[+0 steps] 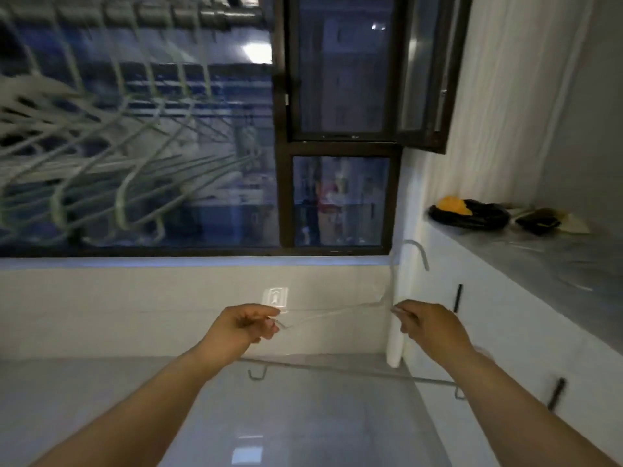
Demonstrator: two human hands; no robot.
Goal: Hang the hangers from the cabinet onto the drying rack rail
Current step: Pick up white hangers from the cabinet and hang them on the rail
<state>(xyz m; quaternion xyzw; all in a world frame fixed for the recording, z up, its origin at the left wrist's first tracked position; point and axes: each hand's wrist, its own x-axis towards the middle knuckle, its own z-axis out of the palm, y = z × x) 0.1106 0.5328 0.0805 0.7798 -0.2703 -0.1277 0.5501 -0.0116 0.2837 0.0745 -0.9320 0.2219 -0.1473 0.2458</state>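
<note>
Pinching one hanger (pixel 337 312) — left hand (pixel 247 323) on its arm, right hand (pixel 428 326) at its neck.

glossy floor (pixel 269 416); translucent plastic hanger (pixel 337 313)

home balcony, hangers (pixel 123 200) on drying rail (pixel 229 16)

On my right I see the grey cabinet top (pixel 505 254); at its far end lies a black bundle (pixel 482 219) with a yellow piece (pixel 453 204) on it, a smaller dark thing (pixel 537 221) just beside it, and nearer me some pale hangers (pixel 573 278) lying flat, too blurred to count
</note>
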